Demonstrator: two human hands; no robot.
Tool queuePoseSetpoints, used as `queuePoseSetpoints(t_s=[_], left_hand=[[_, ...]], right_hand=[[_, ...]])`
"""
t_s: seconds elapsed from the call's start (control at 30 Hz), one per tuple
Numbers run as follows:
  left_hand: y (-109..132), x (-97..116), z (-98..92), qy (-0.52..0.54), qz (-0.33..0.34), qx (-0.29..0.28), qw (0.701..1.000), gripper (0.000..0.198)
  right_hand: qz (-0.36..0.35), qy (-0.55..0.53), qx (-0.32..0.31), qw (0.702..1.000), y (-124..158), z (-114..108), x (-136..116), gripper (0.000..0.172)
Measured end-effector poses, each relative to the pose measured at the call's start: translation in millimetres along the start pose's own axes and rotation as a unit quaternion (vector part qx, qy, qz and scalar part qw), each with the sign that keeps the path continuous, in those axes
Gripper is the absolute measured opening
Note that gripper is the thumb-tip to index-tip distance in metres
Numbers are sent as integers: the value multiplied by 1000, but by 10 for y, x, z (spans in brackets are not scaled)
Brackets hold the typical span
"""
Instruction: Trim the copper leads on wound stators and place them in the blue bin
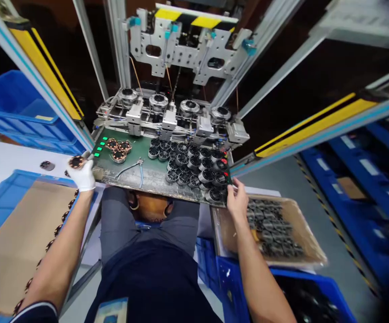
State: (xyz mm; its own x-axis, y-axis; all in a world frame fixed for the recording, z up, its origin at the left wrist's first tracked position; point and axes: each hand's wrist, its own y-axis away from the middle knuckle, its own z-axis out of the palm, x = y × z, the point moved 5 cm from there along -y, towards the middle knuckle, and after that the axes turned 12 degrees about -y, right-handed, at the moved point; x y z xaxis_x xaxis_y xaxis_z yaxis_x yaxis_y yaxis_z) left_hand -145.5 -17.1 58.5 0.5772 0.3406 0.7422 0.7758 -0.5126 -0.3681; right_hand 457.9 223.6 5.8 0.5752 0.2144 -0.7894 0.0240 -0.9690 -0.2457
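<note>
My left hand [84,176], in a white glove, is closed around a copper-wound motor stator [76,162] beside the workbench's left edge. Several more copper stators [118,153] sit together on the green bench mat. My bare right hand [237,198] is at the bench's right front corner, fingers apart and slightly bent, with nothing visible in it. Close to it stand rows of black-and-silver round motor housings [194,162], some stacked. Between the two groups lie blue-handled pliers [140,169], jaws pointing away from me.
A metal fixture with several round stations [158,102] lines the bench's back, below a raised plate [184,49]. Yellow side bars [46,72] flank it. Left stands a cardboard-covered blue crate [23,242]; right, a box of dark parts [275,224].
</note>
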Motion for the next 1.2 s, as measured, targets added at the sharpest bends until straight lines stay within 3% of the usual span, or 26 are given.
queuePoseSetpoints(t_s=[0.07, 0.13, 0.23, 0.33, 0.43, 0.57, 0.63, 0.7, 0.73, 0.8, 0.83, 0.87, 0.93, 1.0, 1.07, 1.13, 1.17, 1.2], left_hand=[[247, 58, -107, 91, -35, 39, 994, 47], [690, 122, -131, 176, -70, 20, 982, 43], [1593, 229, 29, 277, -129, -115, 945, 34], [2414, 332, 294, 327, -198, -265, 885, 37], [2817, 381, 489, 358, -254, -352, 826, 41], [2788, 497, 516, 380, -278, -400, 786, 45], [2709, 662, 485, 399, -273, -441, 756, 48], [2666, 861, 466, 418, -274, -487, 717, 49], [2663, 955, 466, 421, -279, -506, 699, 50], [2681, 1111, 487, 415, -285, -534, 679, 52], [2702, 1172, 503, 406, -285, -549, 673, 51], [2728, 1225, 520, 397, -283, -566, 665, 49], [2775, 1295, 543, 386, -276, -594, 650, 45], [2781, 1309, 552, 383, -273, -597, 650, 44], [2722, 1285, 559, 383, -242, -564, 690, 47], [2653, 1259, 580, 380, -183, -515, 746, 54], [2644, 1259, 604, 385, -156, -499, 760, 57], [2658, 1265, 637, 400, -142, -490, 761, 60]], right_hand=[[-9, 7, -8, 1000, -4, 22, 44, 44], [-19, 23, -12, 999, -15, 18, 65, 43], [-23, 61, -11, 998, 7, 9, 127, 42], [-23, 99, -1, 995, 54, 6, 223, 49], [-45, 115, -5, 992, 35, 8, 291, 52], [-130, 111, -9, 985, 9, -10, 124, 46], [-193, 99, 35, 976, 168, -63, -193, 41], [-274, 71, 64, 957, 511, -92, -687, 40], [-328, 49, 44, 942, 732, -68, -982, 40], [-490, -10, -80, 868, 1236, 56, -1610, 50], [-536, -20, -148, 831, 1436, 124, -1857, 50], [-559, -5, -225, 798, 1582, 207, -2037, 48], [-574, 30, -261, 775, 1685, 258, -2230, 40], [-564, 26, -280, 776, 1682, 243, -2238, 33], [-501, -56, -334, 797, 1692, 228, -2153, 24], [-352, -228, -396, 817, 1762, 283, -2052, 13], [-247, -339, -410, 810, 1824, 348, -2000, 15], [-133, -448, -408, 784, 1908, 443, -1943, 20]])
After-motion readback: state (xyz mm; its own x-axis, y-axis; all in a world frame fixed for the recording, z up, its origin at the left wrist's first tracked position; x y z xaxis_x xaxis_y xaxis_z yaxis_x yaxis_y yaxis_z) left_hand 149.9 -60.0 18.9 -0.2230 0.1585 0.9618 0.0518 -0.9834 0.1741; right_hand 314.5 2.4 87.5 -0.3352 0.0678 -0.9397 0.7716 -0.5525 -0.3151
